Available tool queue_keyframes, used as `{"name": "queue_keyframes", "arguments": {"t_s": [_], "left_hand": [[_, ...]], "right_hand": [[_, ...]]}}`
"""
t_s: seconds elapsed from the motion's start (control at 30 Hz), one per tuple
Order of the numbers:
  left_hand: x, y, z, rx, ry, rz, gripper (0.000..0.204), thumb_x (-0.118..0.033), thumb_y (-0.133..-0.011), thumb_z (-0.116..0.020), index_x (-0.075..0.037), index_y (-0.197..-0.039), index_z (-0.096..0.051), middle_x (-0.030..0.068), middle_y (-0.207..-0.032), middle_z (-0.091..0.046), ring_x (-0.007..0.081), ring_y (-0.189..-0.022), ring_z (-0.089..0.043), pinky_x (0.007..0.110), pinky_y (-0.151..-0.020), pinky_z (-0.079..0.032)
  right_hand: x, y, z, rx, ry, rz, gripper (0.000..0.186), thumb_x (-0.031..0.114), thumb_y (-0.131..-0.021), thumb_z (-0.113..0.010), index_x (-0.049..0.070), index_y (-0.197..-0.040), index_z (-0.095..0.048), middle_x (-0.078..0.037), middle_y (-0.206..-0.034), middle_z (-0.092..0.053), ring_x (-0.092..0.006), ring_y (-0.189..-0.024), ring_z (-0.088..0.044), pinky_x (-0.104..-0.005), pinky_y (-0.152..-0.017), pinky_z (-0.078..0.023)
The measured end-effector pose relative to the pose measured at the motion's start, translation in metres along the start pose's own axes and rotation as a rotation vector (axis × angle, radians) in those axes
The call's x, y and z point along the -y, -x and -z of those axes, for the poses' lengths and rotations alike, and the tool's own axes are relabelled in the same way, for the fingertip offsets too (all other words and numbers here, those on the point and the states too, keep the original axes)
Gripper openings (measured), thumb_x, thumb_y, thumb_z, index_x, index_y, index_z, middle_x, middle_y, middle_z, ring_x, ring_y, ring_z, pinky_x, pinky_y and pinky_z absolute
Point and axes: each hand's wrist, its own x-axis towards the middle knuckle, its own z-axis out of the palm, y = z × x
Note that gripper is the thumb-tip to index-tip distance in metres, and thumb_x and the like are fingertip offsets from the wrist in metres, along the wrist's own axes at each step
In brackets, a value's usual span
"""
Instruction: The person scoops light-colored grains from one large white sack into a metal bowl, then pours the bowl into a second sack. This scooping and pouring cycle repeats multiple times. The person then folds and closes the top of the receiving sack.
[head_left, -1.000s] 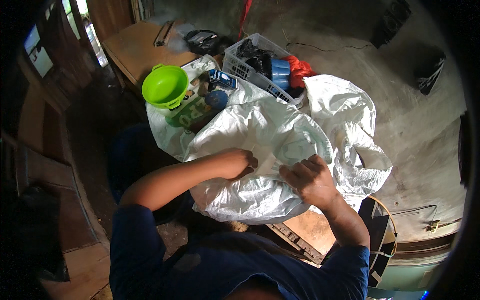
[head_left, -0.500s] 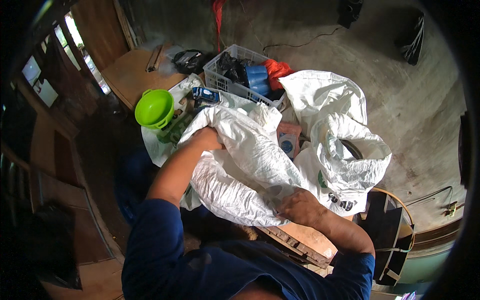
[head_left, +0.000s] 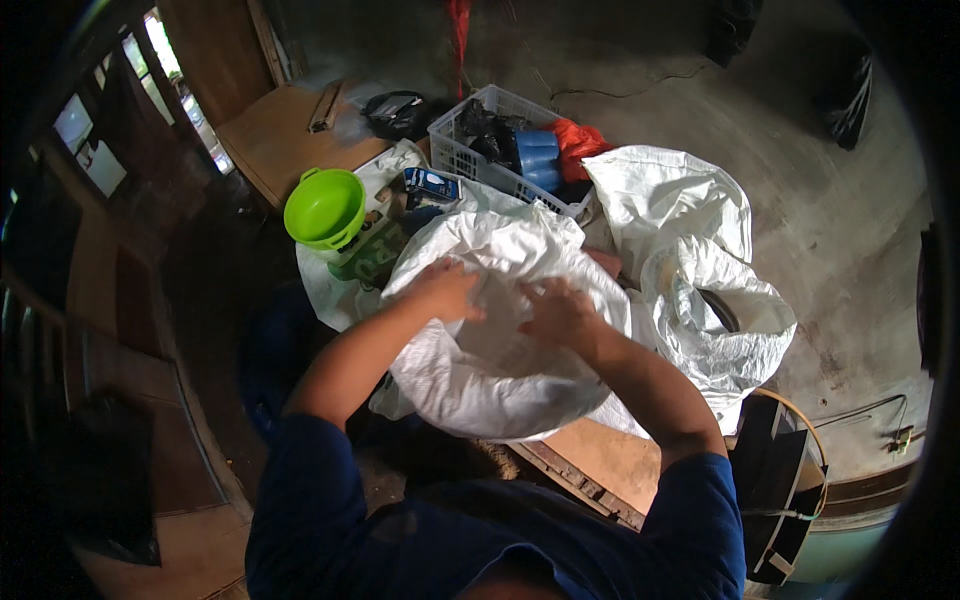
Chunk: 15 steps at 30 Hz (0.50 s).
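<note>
A large white woven sack (head_left: pixel 500 395) lies in front of me with its mouth spread wide and round. My left hand (head_left: pixel 446 290) is over the left side of the sack's mouth, fingers stretched out toward the middle. Facing it across the mouth, my right hand (head_left: pixel 556 312) has its fingers spread, with nothing seen in them. Both hands are slightly blurred. The inside of the sack looks pale, and its bottom cannot be made out. Beside it on the right stands another white sack (head_left: pixel 690 330) with its rim rolled down and a dark round edge inside.
A green plastic basin (head_left: pixel 325 208) sits at the left, near a small dark blue box (head_left: pixel 432 185). Behind stands a grey plastic crate (head_left: pixel 455 158) with black bags, a blue container (head_left: pixel 540 160) and a red bag (head_left: pixel 578 145). A wooden table edge (head_left: pixel 570 480) shows nearest me.
The sack's folded, bunched mouth has opened into a wide round. My right hand has left the near rim and moved up and inward; my left hand now shows over the opening.
</note>
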Motion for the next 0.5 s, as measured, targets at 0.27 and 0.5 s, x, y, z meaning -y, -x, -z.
{"name": "queue_keyframes", "arguments": {"t_s": [0.27,0.5], "left_hand": [[0.005,0.055,-0.002,0.035,0.087,-0.135,0.07,-0.028,-0.083,-0.077,-0.022,-0.148,-0.053,0.0209,-0.16,-0.041,0.0405,-0.143,-0.045,0.049,-0.119,-0.036],[0.062,0.037,-0.046,-0.211,0.3,-0.208,0.066,-0.019,-0.085,-0.074,-0.017,-0.148,-0.053,0.0221,-0.152,-0.05,0.0381,-0.134,-0.055,0.044,-0.112,-0.045]], "right_hand": [[-0.042,-0.085,0.002,-0.198,0.06,-0.141,0.094,0.064,-0.079,-0.076,0.026,-0.158,-0.041,-0.018,-0.158,-0.038,-0.0373,-0.15,-0.033,-0.0582,-0.119,-0.031],[-0.051,-0.106,-0.006,-0.205,0.042,-0.087,0.075,0.059,-0.084,-0.072,0.021,-0.147,-0.056,-0.021,-0.154,-0.047,-0.0402,-0.144,-0.043,-0.0569,-0.114,-0.04]]}}
